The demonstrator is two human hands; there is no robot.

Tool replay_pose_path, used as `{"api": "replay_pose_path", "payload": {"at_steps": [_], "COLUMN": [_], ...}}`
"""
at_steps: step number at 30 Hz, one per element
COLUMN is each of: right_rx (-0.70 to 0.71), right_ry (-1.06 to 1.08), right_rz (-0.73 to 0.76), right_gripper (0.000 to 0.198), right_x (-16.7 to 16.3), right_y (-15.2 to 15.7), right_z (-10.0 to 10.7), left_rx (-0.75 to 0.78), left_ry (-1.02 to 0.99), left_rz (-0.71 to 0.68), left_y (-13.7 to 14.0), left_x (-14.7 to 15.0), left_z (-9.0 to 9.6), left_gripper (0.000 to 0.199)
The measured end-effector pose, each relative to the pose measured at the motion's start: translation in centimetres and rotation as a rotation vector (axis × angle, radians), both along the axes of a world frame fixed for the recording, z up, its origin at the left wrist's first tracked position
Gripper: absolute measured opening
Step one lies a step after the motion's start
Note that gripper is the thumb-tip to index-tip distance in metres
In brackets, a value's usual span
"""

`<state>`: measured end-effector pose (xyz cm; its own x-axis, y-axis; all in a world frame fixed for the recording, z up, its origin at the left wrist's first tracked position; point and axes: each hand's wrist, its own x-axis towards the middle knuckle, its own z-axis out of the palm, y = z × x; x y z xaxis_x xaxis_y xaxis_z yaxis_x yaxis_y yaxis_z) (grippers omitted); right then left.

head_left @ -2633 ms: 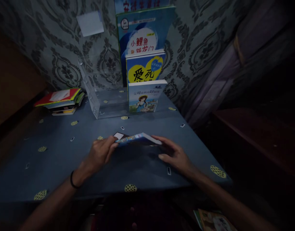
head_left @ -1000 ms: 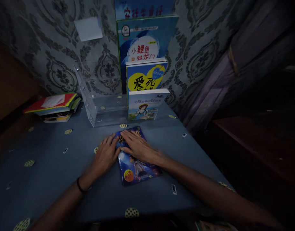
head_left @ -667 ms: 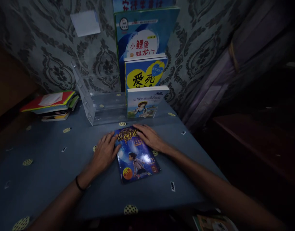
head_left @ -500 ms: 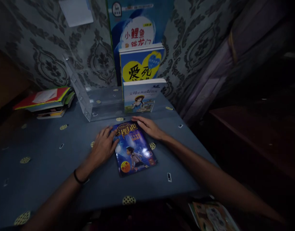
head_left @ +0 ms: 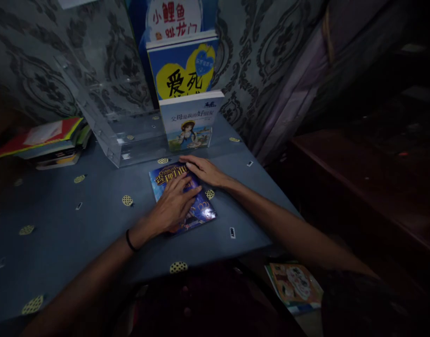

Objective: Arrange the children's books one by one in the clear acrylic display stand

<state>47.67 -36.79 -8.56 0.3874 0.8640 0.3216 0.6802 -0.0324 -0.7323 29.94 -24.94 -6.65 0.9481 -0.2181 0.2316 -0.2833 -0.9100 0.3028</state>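
Note:
A dark blue book with yellow title lettering lies flat on the patterned tablecloth. Across its cover rests my left hand, fingers spread, hiding much of the picture; a black band circles that wrist. My right hand lies at the book's top right corner with its fingers stretched out, touching the edge. Just behind, a pale book with a girl in a hat stands upright in a clear acrylic rack. A blue book with a yellow heart and a taller blue book stand behind it.
At the left lies a stack of books with a red and yellow one on top. The grey-blue table ends at the right beside a curtain. Lower down at the right is another book.
My left hand has slid from the book's left edge onto the middle of its cover. My right hand stays at the top corner. The view has shifted, so things appear higher and further left.

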Motion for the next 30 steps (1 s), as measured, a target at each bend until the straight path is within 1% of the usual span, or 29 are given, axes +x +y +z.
{"api": "replay_pose_path", "payload": {"at_steps": [3, 7, 11, 15, 18, 21, 24, 27, 30], "right_rx": [0.022, 0.031, 0.013, -0.042, -0.078, -0.109, -0.113, -0.086, -0.057], "right_ry": [-0.007, -0.018, -0.054, -0.135, -0.159, -0.170, -0.253, -0.385, -0.461], "right_rz": [0.005, 0.011, 0.004, -0.034, -0.054, -0.080, -0.131, -0.195, -0.152], "right_gripper": [0.042, 0.039, 0.039, 0.041, 0.043, 0.045, 0.042, 0.038, 0.039], "right_x": [0.2, 0.3, 0.0, -0.7, -1.9, -3.8, -7.0, -11.2, -15.9], "right_y": [0.1, 0.1, 0.1, -0.2, -1.2, -3.1, -5.7, -7.9, -8.6], "right_z": [-0.3, -0.4, -0.5, -0.6, -0.5, -0.4, 0.0, 0.4, 0.7], "left_rx": [-0.028, -0.014, 0.006, -0.032, -0.115, -0.166, -0.162, -0.159, -0.167], "left_ry": [0.064, 0.150, 0.165, 0.182, 0.156, 0.075, 0.006, -0.010, -0.021], "left_rz": [-0.057, -0.135, -0.148, -0.186, -0.214, -0.162, -0.116, -0.100, -0.114], "left_y": [-1.2, -2.0, -2.2, -1.3, 0.5, 2.8, 4.3, 4.7, 4.6], "left_x": [-1.4, -2.7, -2.9, -2.7, -2.6, -2.7, -2.7, -2.7, -2.7], "left_z": [0.7, 1.5, 1.6, 1.3, 0.9, 0.2, -0.6, -1.1, -1.2], "left_gripper": [0.037, 0.043, 0.046, 0.046, 0.041, 0.037, 0.035, 0.036, 0.036]}}
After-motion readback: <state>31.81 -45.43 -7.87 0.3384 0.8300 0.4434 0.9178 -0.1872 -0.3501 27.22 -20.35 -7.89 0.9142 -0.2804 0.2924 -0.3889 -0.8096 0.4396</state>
